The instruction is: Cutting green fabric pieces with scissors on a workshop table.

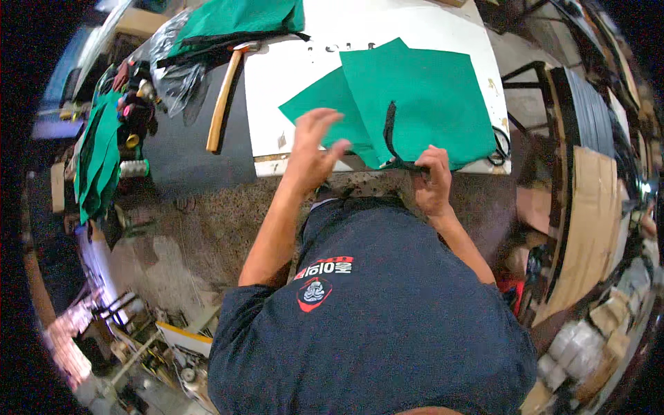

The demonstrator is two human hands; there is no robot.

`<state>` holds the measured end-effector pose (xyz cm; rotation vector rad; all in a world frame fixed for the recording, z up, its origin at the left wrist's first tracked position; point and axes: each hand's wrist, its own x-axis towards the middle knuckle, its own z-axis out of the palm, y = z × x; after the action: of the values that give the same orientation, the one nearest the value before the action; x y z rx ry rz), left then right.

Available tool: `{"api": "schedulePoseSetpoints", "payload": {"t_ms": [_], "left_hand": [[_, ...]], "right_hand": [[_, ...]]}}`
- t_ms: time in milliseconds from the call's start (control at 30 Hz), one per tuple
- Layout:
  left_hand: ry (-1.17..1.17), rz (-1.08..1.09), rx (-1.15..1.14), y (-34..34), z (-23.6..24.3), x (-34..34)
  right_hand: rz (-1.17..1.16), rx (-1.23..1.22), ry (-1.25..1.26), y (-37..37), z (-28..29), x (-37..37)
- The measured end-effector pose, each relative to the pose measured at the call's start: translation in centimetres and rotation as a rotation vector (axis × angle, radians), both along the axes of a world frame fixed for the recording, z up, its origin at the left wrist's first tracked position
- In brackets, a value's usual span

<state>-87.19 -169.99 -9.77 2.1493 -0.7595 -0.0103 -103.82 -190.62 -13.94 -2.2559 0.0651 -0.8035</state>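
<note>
Two overlapping pieces of green fabric (432,90) lie on the white tabletop, reaching its near edge. A black strap (389,131) curves over the upper piece and runs down toward the near edge. There my right hand (434,176) is closed, pinching the strap's end together with the fabric edge; the fingertips partly hide the grip. My left hand (315,149) hovers by the left side of the lower piece, slightly blurred. Its thumb and fingers are spread, with nothing between them. Black-handled scissors (508,146) lie at the table's right corner, partly under the fabric.
A wooden-handled hammer (225,100) lies left of the white board (266,90) on a dark surface. Beyond it sits a green fabric stack (238,19) with black trim. Thread spools (135,168) and hanging green pieces (99,152) are at left. Cardboard (584,228) stands at right.
</note>
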Motion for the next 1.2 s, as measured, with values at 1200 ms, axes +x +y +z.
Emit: {"api": "schedulePoseSetpoints", "payload": {"t_ms": [1200], "left_hand": [[0.252,-0.724,-0.1,-10.2,8.7,4.1]], "right_hand": [[-0.247,0.89,-0.115,-2.2,12.8,5.0]]}}
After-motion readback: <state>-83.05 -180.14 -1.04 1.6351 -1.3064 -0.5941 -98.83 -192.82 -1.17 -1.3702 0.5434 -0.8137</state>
